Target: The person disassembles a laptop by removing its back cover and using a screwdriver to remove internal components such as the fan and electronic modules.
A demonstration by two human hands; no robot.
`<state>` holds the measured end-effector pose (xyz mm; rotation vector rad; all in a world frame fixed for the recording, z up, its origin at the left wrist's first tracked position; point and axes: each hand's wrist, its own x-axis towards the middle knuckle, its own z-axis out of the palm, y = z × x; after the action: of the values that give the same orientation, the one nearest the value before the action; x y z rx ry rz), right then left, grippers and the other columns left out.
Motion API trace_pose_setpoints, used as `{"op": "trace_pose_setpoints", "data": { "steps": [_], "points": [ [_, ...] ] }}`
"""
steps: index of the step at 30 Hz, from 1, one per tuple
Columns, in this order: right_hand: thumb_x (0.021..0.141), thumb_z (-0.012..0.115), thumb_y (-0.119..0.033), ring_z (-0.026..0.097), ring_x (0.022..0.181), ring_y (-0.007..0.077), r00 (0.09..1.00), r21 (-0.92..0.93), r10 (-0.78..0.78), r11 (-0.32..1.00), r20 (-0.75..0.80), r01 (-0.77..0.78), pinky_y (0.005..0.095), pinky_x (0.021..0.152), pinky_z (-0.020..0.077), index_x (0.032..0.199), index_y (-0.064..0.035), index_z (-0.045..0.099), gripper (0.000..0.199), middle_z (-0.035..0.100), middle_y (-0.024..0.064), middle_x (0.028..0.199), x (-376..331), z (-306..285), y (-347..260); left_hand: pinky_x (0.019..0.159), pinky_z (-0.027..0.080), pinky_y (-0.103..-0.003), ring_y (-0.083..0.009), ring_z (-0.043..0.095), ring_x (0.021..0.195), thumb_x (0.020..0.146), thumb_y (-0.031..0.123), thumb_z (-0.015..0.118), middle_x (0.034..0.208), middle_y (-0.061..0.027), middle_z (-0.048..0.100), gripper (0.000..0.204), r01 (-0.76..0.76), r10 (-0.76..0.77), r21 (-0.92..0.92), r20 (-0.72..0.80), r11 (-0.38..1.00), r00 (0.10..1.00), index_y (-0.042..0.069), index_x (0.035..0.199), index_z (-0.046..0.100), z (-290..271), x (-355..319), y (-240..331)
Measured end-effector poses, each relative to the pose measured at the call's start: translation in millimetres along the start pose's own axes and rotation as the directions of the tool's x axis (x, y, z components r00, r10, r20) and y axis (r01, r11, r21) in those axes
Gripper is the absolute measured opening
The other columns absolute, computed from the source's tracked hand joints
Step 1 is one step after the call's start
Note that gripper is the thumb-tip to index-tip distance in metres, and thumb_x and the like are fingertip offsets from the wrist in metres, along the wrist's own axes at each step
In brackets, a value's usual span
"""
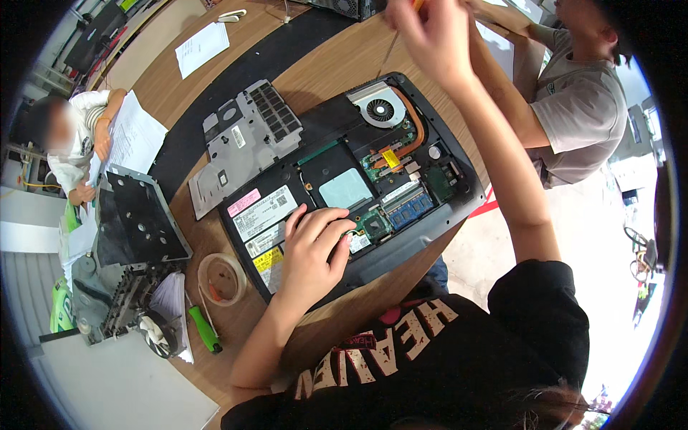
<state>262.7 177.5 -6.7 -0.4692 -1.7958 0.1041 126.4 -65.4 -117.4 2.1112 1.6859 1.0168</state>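
An upside-down black laptop (333,161) lies on the table with its inside laid bare. Its fan (380,110), copper heat pipe (416,125) and blue memory module (410,210) show. My left hand (312,247) rests on the near part of the laptop, fingers apart and bent, thumb and forefinger beside a small green board (374,225). Raised over the far right, my right hand (433,36) is closed on a screwdriver with an orange handle. The screwdriver's thin shaft (389,54) slants down to the laptop's far edge, close to the fan corner.
Left of the laptop lies a grey bottom cover (247,136). Nearer are a clear round container (221,279), a green-handled screwdriver (205,330) and a black metal panel (140,218). People sit at the left and far right. A paper sheet (202,50) lies farther back.
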Motion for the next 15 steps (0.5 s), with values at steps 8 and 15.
{"op": "trace_pose_setpoints", "data": {
  "steps": [8, 15],
  "points": [
    [0.090, 0.057, -0.014, 0.062, 0.057, 0.0109, 0.937, -0.052, 0.234, 0.972, 0.258, -0.229, 0.0233, 0.051, 0.0478, 0.097, -0.0062, 0.044, 0.017, 0.059, 0.0049, 0.063, -56.4, 3.0, 21.2, 0.098, 0.033, -0.045, -0.0234, 0.057, 0.096, 0.077, 0.007, 0.060, 0.100, -0.0053, 0.062, 0.012, -0.011, 0.011, -0.003, -0.002, 1.000, 1.000, 0.007, 0.089, 0.063, 1.7, 0.5, 0.2],
    [0.087, 0.056, -0.007, 0.056, 0.052, 0.0235, 0.984, -0.077, 0.135, 0.989, 0.118, -0.127, 0.0307, 0.048, 0.0429, 0.097, -0.0046, 0.044, 0.016, 0.051, 0.0130, 0.064, -39.7, -4.9, 1.8, 0.098, 0.033, -0.045, -0.0233, 0.057, 0.096, 0.078, 0.008, 0.060, 0.100, -0.0055, 0.062, 0.011, -0.002, 0.002, -0.003, -0.002, 1.000, 1.000, 0.007, 0.088, 0.063, 0.6, 0.6, 1.3]
  ]
}}
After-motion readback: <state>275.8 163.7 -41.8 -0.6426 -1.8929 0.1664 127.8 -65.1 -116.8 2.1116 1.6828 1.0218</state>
